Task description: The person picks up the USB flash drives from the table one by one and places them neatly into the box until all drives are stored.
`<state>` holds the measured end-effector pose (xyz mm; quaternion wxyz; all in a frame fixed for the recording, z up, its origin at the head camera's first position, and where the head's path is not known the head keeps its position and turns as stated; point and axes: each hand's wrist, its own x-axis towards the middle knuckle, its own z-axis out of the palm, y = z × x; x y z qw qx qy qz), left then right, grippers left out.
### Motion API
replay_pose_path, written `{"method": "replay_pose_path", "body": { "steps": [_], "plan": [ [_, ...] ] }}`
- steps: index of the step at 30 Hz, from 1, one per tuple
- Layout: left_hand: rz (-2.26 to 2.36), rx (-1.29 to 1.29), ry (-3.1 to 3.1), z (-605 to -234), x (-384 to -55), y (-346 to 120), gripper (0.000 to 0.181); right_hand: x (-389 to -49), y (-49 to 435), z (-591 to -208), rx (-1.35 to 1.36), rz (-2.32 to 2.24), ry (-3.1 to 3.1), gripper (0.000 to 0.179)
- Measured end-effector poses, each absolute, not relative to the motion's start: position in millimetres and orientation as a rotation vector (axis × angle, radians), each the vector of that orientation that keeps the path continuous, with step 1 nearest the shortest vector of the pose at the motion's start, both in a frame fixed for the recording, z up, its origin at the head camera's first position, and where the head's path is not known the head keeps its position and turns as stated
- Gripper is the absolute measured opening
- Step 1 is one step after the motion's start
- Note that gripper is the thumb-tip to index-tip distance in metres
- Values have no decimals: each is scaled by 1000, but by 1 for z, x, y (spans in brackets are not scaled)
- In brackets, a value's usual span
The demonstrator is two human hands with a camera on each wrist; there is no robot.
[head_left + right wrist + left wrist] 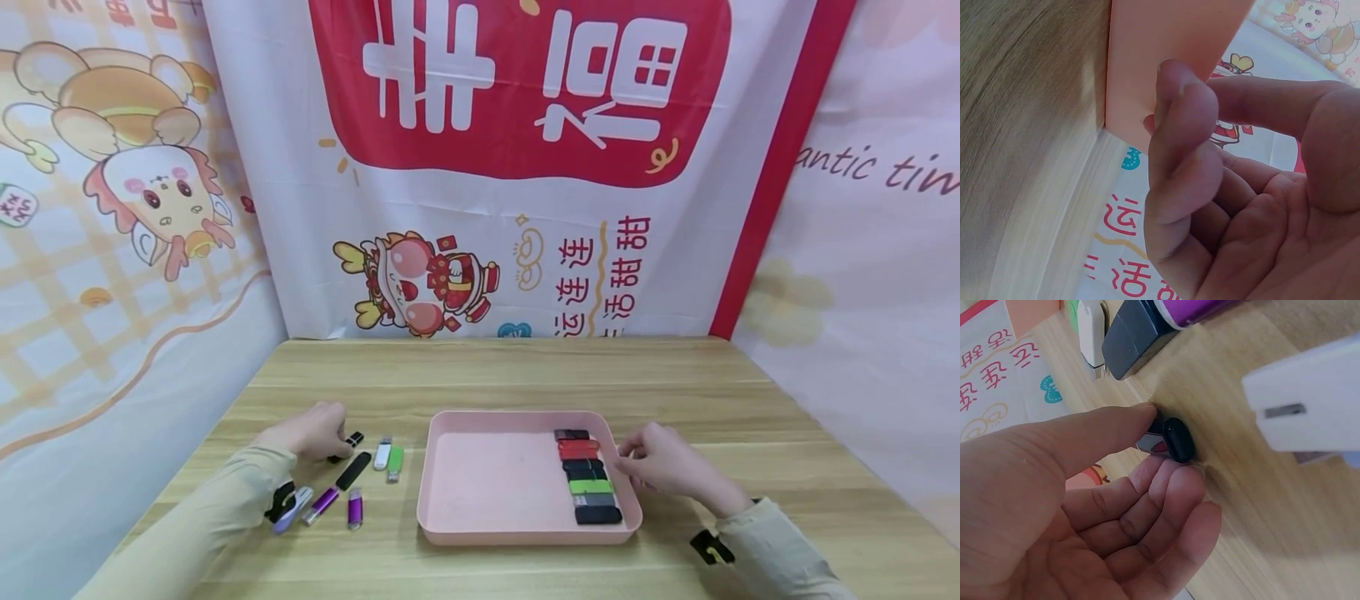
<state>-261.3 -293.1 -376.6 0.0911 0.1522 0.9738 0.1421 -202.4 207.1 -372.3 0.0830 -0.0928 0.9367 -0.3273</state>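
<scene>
Six flash drives (591, 486) sit in a neat column down the right side of the pink tray (495, 483): dark one farthest, then red, dark, green, grey, black nearest! And the hands are well apart. Over on the left, the left hand (321, 429) has a black drive (1179, 440) pinched between thumb and fingertips, low over the wooden counter (487, 375); whether it touches the wood, I can't tell. Gathered near it: a long black drive (354, 471), a white one (382, 452) right beside a green one (394, 462), two purple ones (355, 508) closer in, and a white-and-lavender piece (292, 510) by the wrist. Across on the other side, the right hand (667, 458) grips the tray's right wall, curled fingers against its outer face, thumb reaching over the rim, thumb tip hidden!
</scene>
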Motion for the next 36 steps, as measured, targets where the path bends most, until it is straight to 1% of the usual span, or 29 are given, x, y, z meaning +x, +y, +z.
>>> {"method": "replay_pose_path", "body": {
  "steps": [5,11,20,27,36],
  "plan": [
    [417,475,2900,-379,-266,-293,36,-202,207,-371,-264,-979,2796,4],
    [417,537,2911,-377,-264,-294,38,-202,207,-372,-269,-985,2784,4],
    [402,594,2909,-377,-266,-297,32,-202,208,-371,-285,-987,2786,5],
    [424,616,2921,-379,-265,-297,41,-202,208,-372,-302,-995,2780,5],
    [454,675,2955,-382,-264,-301,44,-201,209,-372,-362,-1003,2771,5]
  ]
}}
